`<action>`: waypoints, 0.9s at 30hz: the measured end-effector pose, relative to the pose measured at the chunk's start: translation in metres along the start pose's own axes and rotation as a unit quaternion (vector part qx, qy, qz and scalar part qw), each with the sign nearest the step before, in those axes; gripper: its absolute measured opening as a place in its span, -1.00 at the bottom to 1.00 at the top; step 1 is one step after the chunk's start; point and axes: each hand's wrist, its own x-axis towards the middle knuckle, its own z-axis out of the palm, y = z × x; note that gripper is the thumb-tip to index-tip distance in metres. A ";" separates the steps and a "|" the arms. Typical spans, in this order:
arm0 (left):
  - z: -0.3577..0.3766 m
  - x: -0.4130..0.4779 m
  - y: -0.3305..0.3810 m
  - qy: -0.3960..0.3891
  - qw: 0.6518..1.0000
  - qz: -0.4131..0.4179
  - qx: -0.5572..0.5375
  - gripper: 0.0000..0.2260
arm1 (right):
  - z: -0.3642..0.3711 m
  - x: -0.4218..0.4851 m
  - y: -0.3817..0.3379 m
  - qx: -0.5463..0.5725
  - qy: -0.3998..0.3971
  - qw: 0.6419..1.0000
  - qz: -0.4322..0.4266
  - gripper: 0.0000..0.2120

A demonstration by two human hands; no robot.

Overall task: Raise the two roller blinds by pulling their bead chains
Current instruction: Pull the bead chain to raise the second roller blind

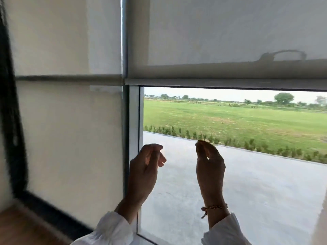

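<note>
The right roller blind (230, 32) is partly raised, and its bottom bar (221, 82) hangs across the upper half of the window. The left roller blind (62, 41) shows a horizontal bar (70, 77) at about the same height, with pale surface below it. My left hand (146, 167) is lifted in front of the glass near the window post, thumb and fingers loosely curled with a gap between them. My right hand (208, 161) is raised beside it, fingertips pinched together at the top. The bead chain is too thin and blurred to make out.
A vertical metal post (124, 50) separates the two blinds. Through the glass (247, 183) I see a paved terrace, a low hedge and a green field. A black frame (44, 207) runs along the lower left above a wooden floor (21, 230).
</note>
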 end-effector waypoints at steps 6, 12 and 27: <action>-0.191 0.063 -0.069 0.080 0.990 -0.019 0.119 -0.86 | 0.223 -0.064 -0.004 0.065 -0.142 0.988 0.005 -0.82; -0.344 0.126 -0.146 0.170 0.971 -0.047 0.162 -0.82 | 0.421 -0.105 -0.005 0.123 -0.238 0.964 0.000 -0.85; -0.675 0.331 -0.343 0.219 0.933 -0.049 0.281 -0.82 | 0.875 -0.153 0.002 0.239 -0.325 0.914 0.050 -0.90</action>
